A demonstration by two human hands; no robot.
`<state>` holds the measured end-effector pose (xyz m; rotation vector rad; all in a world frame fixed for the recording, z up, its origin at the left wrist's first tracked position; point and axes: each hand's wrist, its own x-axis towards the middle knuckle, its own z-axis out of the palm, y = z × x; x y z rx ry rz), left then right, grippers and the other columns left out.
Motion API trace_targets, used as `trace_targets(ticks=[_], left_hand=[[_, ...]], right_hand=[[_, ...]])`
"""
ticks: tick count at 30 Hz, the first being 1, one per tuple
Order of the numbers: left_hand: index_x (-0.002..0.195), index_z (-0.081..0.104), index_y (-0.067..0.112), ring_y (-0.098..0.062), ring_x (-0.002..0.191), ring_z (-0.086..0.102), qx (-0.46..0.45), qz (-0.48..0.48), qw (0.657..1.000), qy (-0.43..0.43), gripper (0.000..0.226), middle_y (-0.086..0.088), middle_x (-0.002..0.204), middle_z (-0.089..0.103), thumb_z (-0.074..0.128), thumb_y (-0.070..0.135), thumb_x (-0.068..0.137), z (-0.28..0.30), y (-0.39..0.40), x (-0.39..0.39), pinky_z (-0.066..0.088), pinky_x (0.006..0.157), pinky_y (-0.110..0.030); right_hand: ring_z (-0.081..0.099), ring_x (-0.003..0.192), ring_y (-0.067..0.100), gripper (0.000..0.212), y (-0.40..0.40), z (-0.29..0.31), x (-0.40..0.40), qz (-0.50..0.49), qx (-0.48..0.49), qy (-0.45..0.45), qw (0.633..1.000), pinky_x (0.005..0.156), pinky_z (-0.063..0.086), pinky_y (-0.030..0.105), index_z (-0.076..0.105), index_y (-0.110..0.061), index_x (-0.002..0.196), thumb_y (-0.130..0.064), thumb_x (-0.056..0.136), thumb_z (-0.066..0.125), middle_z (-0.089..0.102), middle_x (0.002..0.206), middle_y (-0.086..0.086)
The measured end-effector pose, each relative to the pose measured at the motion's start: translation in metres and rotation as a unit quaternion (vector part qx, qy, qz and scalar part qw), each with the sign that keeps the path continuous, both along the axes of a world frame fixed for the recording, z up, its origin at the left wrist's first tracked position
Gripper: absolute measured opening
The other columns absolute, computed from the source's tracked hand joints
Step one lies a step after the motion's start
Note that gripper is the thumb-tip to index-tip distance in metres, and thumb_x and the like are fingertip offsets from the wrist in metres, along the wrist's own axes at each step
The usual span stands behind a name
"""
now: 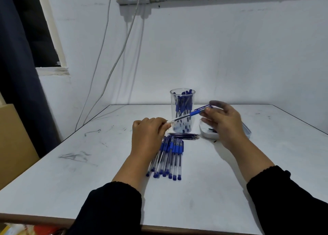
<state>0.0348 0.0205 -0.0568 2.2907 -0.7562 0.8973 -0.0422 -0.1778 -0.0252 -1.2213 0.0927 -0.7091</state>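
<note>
A blue pen (pixel 188 115) with a clear barrel is held level above the table between both hands. My left hand (pixel 149 133) pinches its clear end. My right hand (pixel 223 121) holds its blue grip end with curled fingers, slightly blurred. Behind the pen stands a clear plastic cup (pixel 182 110) with several blue pens upright in it. A row of several blue pens (pixel 168 158) lies on the table below my left hand. A few thin dark refills (pixel 184 136) lie just in front of the cup.
A white shallow tray (pixel 209 133) with a lid sits under my right hand, small dark parts inside. The white table (pixel 88 172) has pencil scuffs at the left. Cables hang down the wall behind. A brown cardboard box (pixel 12 146) stands off the table's left edge.
</note>
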Motion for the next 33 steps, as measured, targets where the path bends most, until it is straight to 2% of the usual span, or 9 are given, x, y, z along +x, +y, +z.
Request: trace_targets(ticks=[6, 12, 14, 17, 21, 24, 27, 30, 33], left_hand=[[0.096, 0.071, 0.023, -0.018, 0.088, 0.057, -0.030, 0.004, 0.999, 0.024, 0.016, 0.009, 0.086, 0.070, 0.058, 0.032, 0.093, 0.015, -0.007, 0.021, 0.026, 0.080, -0.029], [0.134, 0.049, 0.019, -0.024, 0.124, 0.040, 0.014, -0.010, 0.985, 0.173, 0.055, -0.003, 0.130, 0.055, 0.059, 0.047, 0.088, 0.051, -0.045, 0.040, 0.029, 0.099, -0.037], [0.131, 0.045, 0.021, -0.027, 0.121, 0.045, 0.019, -0.027, 0.974, 0.223, 0.063, -0.003, 0.126, 0.056, 0.065, 0.053, 0.081, 0.055, -0.058, 0.046, 0.033, 0.094, -0.038], [0.120, 0.041, 0.022, -0.025, 0.105, 0.055, -0.052, -0.078, 0.955, 0.282, 0.062, 0.003, 0.112, 0.059, 0.071, 0.052, 0.074, 0.055, -0.069, 0.051, 0.040, 0.093, -0.041], [0.127, 0.037, 0.019, -0.024, 0.105, 0.056, -0.091, -0.088, 0.951, 0.283, 0.063, 0.008, 0.101, 0.049, 0.070, 0.045, 0.080, 0.054, -0.073, 0.050, 0.040, 0.096, -0.045], [0.126, 0.040, 0.021, -0.021, 0.101, 0.056, -0.101, -0.100, 0.948, 0.285, 0.057, 0.017, 0.089, 0.045, 0.068, 0.043, 0.082, 0.051, -0.071, 0.051, 0.042, 0.095, -0.044], [0.130, 0.039, 0.022, -0.021, 0.100, 0.057, -0.101, -0.105, 0.947, 0.285, 0.060, 0.018, 0.090, 0.045, 0.068, 0.044, 0.082, 0.050, -0.070, 0.053, 0.044, 0.093, -0.045], [0.127, 0.041, 0.024, -0.022, 0.102, 0.056, -0.111, -0.115, 0.941, 0.299, 0.056, 0.017, 0.090, 0.047, 0.068, 0.043, 0.082, 0.049, -0.067, 0.054, 0.045, 0.092, -0.047], [0.133, 0.039, 0.024, -0.025, 0.106, 0.056, -0.108, -0.111, 0.934, 0.321, 0.063, 0.004, 0.109, 0.054, 0.067, 0.046, 0.081, 0.046, -0.059, 0.054, 0.047, 0.092, -0.048]], right_hand=[[0.072, 0.077, 0.015, 0.019, -0.012, 0.055, 0.014, -0.155, 0.029, -0.118, 0.980, 0.069, 0.057, 0.025, 0.061, -0.015, 0.095, 0.002, 0.087, 0.064, 0.069, 0.088, 0.008], [0.070, 0.081, 0.019, 0.023, -0.007, 0.092, 0.060, -0.213, -0.201, -0.070, 0.954, 0.079, 0.057, 0.040, 0.061, -0.031, 0.083, -0.008, 0.079, 0.066, 0.067, 0.081, -0.004], [0.068, 0.082, 0.018, 0.020, -0.002, 0.092, 0.074, -0.198, -0.265, -0.032, 0.943, 0.080, 0.056, 0.039, 0.062, -0.030, 0.084, -0.011, 0.079, 0.065, 0.068, 0.082, -0.004], [0.066, 0.083, 0.014, 0.017, 0.005, 0.086, 0.088, -0.178, -0.362, 0.035, 0.914, 0.074, 0.053, 0.025, 0.066, -0.023, 0.096, -0.013, 0.083, 0.061, 0.068, 0.088, -0.002], [0.060, 0.086, 0.011, 0.022, 0.009, 0.073, 0.096, -0.169, -0.449, 0.101, 0.871, 0.076, 0.047, 0.023, 0.070, -0.020, 0.105, -0.017, 0.086, 0.058, 0.067, 0.095, -0.006], [0.060, 0.095, 0.016, 0.020, 0.010, 0.063, 0.099, -0.169, -0.511, 0.143, 0.831, 0.086, 0.046, 0.032, 0.072, -0.024, 0.099, -0.027, 0.088, 0.055, 0.070, 0.098, -0.006], [0.058, 0.093, 0.023, 0.034, 0.011, 0.056, 0.102, -0.205, -0.585, 0.165, 0.767, 0.082, 0.038, 0.035, 0.075, -0.021, 0.083, -0.043, 0.092, 0.050, 0.068, 0.082, -0.004], [0.055, 0.093, 0.024, 0.048, 0.011, 0.053, 0.102, -0.214, -0.592, 0.165, 0.759, 0.077, 0.031, 0.035, 0.074, -0.019, 0.074, -0.049, 0.095, 0.043, 0.065, 0.076, -0.002], [0.048, 0.121, 0.021, 0.041, 0.014, 0.053, 0.094, -0.194, -0.596, 0.156, 0.764, 0.094, 0.030, 0.039, 0.076, -0.025, 0.095, -0.048, 0.096, 0.042, 0.065, 0.114, -0.001]])
